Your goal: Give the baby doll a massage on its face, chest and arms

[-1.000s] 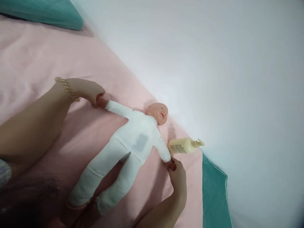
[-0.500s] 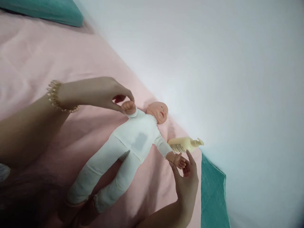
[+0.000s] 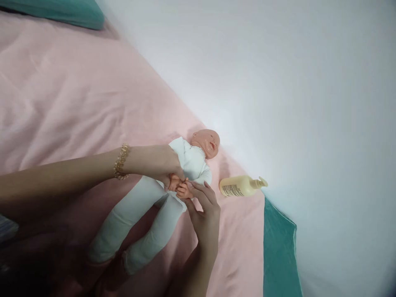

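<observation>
A baby doll point(image 3: 192, 159) in a white body suit lies on its back on the pink sheet point(image 3: 62, 103), head toward the white wall. My left hand point(image 3: 161, 163), with a gold bracelet on the wrist, is closed on one of the doll's small hands over its belly. My right hand point(image 3: 204, 206) pinches the doll's other hand right beside it. Both doll arms are folded in across its front. Its white legs stretch toward me.
A cream pump bottle point(image 3: 239, 186) lies on its side on the sheet beside the doll, near the wall point(image 3: 278, 82). Teal fabric point(image 3: 278, 255) shows at the lower right and a teal pillow point(image 3: 62, 10) at the top left.
Both doll arms were spread out to the sides a second ago. My hands have brought the doll's two hands together over its belly. The bottle has not moved.
</observation>
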Demonstrator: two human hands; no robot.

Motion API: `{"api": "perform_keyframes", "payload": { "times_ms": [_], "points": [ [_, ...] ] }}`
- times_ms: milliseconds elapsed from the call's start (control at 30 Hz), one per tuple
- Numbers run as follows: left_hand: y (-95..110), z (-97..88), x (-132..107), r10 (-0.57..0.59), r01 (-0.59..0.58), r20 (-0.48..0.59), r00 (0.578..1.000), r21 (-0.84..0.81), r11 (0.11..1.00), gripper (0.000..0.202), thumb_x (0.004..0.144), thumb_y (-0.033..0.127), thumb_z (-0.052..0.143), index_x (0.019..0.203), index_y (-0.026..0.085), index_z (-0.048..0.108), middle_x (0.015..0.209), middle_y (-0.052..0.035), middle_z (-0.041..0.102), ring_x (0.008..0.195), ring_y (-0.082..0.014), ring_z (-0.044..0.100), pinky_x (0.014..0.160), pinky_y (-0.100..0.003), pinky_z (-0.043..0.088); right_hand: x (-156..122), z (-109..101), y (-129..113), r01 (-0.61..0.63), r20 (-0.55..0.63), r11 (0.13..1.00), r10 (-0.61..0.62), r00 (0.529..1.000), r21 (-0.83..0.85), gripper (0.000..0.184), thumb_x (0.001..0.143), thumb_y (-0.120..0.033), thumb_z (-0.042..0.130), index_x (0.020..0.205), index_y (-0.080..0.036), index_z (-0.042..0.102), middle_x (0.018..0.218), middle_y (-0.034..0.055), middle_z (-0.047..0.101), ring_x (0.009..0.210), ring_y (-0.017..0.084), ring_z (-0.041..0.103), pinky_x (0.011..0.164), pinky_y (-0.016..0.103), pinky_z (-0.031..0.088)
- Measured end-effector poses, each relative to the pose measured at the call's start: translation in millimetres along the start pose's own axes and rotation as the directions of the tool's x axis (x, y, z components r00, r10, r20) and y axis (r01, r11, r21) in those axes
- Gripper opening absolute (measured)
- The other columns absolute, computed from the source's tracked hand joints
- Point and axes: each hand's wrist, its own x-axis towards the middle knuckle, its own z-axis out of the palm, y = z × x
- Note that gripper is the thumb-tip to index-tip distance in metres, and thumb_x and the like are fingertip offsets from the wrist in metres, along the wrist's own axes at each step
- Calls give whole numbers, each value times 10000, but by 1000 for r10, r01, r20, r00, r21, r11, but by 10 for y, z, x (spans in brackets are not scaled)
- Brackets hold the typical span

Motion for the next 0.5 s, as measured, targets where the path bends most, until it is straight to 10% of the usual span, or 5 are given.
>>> {"api": "perform_keyframes", "payload": {
  "times_ms": [367, 500],
  "points": [
    [50, -124, -58, -24, 26, -22, 999, 102, 994, 111, 814, 201, 777, 912, 247, 756, 773, 36, 725, 686, -140, 613, 630, -244, 336, -43, -102, -13, -154, -40, 988, 154, 987, -2, 228, 930, -274, 643, 1152, -281, 693, 1136, 34, 753, 1094, 212, 697, 1101, 487, 473],
    [24, -550, -349, -226, 244, -208, 952, 67, 967, 198, 918, 286, 667, 1100, 257, 739, 656, 75, 609, 558, -72, 485, 597, -198, 289, -240, -441, 197, -462, -243, 883, 468, 850, 87, 380, 877, -361, 686, 1245, -272, 655, 1249, 60, 714, 1164, 242, 673, 985, 410, 556]
  ]
}}
